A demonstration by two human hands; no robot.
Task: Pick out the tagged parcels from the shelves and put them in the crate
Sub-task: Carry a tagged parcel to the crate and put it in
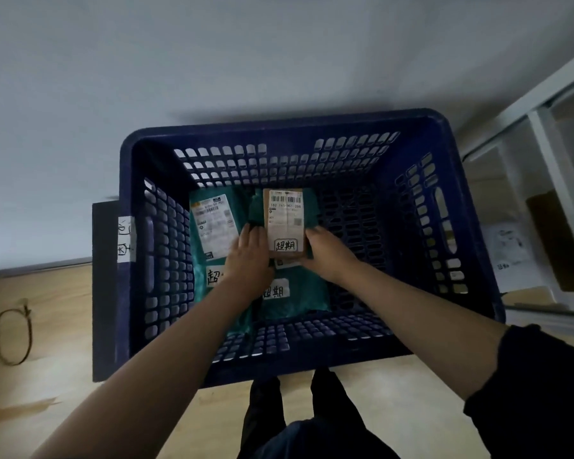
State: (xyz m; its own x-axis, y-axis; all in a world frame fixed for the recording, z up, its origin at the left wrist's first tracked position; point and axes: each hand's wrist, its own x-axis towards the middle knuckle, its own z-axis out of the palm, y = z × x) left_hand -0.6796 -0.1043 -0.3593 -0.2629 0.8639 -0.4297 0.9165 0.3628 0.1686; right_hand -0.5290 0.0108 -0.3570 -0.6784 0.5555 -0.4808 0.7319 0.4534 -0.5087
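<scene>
Cardboard box (285, 223), tagged, sits low in the blue crate (468, 207) on 2 teal mailers (212, 223). Left hand (249, 256) and right hand (328, 253) clasp its near sides. It looks light and stiff; side grips suit it.

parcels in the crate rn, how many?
3 visible in the crate: a green mailer at left, a second green mailer in the middle, and a small brown box on top, held between both hands. Others may be hidden underneath.
</scene>
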